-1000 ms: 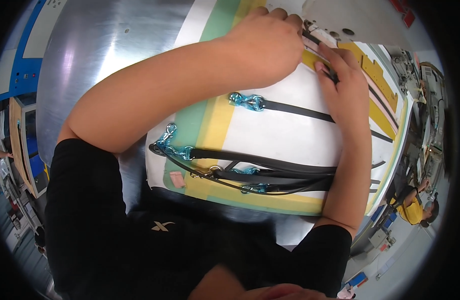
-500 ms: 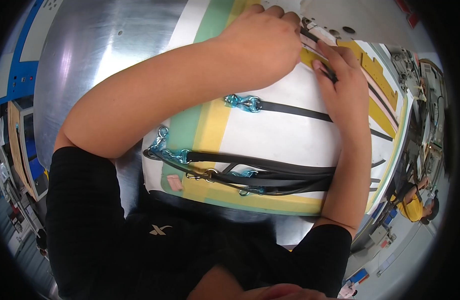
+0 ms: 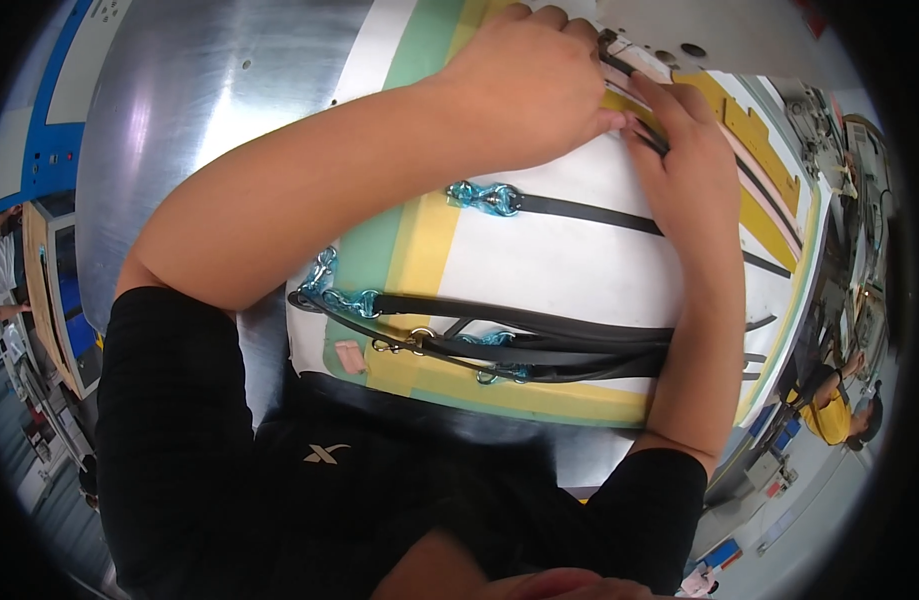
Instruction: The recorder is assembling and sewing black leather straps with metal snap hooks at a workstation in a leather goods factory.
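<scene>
At the far side of the white work sheet, my left hand is closed, its fingertips hidden past the knuckles. Its thumb points right, almost meeting my right thumb. My right hand lies over a yellow guide strip, with thumb and index finger closing on a thin black strap. Whether the left fingers also grip that strap is hidden. Nearer me lies a single flat black strap, its metal clasp wrapped in blue film. My right forearm crosses over its far-right part.
A bundle of black straps with metal hooks lies along the near edge, beside a small pink block. Yellow plates and a pink strip sit at the far right. Shiny metal spreads left. A person in yellow is away right.
My left thumb has come out rightward toward my right thumb. The right thumb and index finger have shifted slightly on the black strap. The straps nearer me lie as before.
</scene>
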`<state>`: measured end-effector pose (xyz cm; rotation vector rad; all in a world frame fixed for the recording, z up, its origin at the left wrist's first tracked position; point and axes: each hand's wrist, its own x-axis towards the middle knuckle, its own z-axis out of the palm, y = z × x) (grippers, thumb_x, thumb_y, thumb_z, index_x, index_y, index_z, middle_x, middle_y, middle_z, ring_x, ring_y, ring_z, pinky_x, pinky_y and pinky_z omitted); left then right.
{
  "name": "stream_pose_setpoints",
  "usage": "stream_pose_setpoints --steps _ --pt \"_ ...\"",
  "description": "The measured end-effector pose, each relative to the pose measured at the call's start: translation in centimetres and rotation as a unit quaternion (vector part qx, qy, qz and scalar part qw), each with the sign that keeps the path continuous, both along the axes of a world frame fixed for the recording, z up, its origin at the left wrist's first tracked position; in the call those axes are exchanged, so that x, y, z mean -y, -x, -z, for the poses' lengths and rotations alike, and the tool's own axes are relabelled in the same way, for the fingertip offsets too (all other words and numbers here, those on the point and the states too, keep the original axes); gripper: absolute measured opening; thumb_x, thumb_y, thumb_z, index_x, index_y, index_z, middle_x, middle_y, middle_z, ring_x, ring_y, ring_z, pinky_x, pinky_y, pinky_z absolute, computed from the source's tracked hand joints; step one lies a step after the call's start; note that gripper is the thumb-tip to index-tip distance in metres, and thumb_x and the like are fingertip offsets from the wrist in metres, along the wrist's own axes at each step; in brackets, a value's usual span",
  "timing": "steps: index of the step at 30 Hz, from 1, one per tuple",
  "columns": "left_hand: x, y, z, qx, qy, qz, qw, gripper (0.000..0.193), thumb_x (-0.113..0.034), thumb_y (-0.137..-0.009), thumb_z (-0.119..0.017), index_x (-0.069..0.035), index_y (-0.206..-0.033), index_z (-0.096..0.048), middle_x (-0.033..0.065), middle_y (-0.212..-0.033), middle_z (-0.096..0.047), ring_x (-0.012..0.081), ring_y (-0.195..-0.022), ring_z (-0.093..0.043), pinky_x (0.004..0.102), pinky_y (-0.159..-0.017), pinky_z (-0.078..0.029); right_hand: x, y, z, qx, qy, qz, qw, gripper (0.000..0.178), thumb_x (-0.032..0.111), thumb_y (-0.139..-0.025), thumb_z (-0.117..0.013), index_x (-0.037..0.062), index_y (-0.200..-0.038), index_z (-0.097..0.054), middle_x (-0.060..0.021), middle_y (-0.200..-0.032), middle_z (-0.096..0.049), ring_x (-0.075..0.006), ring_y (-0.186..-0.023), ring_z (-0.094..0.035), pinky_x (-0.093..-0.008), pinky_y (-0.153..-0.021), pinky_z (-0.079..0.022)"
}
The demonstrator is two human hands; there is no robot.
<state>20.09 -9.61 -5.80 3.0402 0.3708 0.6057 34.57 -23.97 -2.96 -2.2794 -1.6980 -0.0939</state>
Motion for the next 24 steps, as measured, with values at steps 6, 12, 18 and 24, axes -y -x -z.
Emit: stream_pose_setpoints --steps 6,12,18,24 --pt "0.0 -0.3 0.1 0.024 0.007 -0.014 1.000 0.056 -0.048 -0.096 -0.066 0.005 -0.112 -0.072 0.0160 -0.108 -0.071 0.0311 -0.104 -0.066 0.0422 -0.092 -0.054 -0.2 0.4 -0.3 0.037 0.018 0.020 0.999 0.038 0.026 -0.093 -0.071 0.0123 -0.129 -0.071 -0.0083 -0.120 -0.068 -0.0316 -0.102 -0.070 -0.0416 -0.085 -0.057" --pt "0.2 -0.6 0.7 0.010 -0.011 -0.015 1.000 0.053 -0.045 -0.095 -0.064 0.004 -0.111 -0.073 0.0171 -0.106 -0.071 0.0322 -0.101 -0.067 0.0428 -0.090 -0.054 0.2 0.7 0.4 0.039 0.042 0.048 0.997 0.035 0.030 -0.097 -0.067 0.0148 -0.128 -0.071 -0.0079 -0.121 -0.068 -0.0318 -0.101 -0.072 -0.0431 -0.085 -0.059" --pt "-0.3 -0.6 0.8 0.034 -0.014 -0.024 0.999 0.053 -0.047 -0.094 -0.064 0.003 -0.111 -0.073 0.0175 -0.108 -0.072 0.0325 -0.102 -0.067 0.0429 -0.093 -0.053 0.7 -0.3 -1.0 0.069 0.072 0.061 0.993 0.035 0.030 -0.098 -0.066 0.0138 -0.129 -0.071 -0.0091 -0.121 -0.069 -0.0321 -0.103 -0.071 -0.0434 -0.088 -0.059" --pt "-0.2 -0.4 1.0 0.045 -0.014 -0.015 0.999 0.051 -0.047 -0.094 -0.063 0.000 -0.112 -0.074 0.0146 -0.111 -0.072 0.0318 -0.105 -0.066 0.0427 -0.096 -0.051 2.2 -0.8 -0.4 0.049 0.054 0.084 0.994 0.036 0.028 -0.098 -0.066 0.0130 -0.130 -0.070 -0.0086 -0.123 -0.068 -0.0317 -0.108 -0.070 -0.0430 -0.093 -0.057"
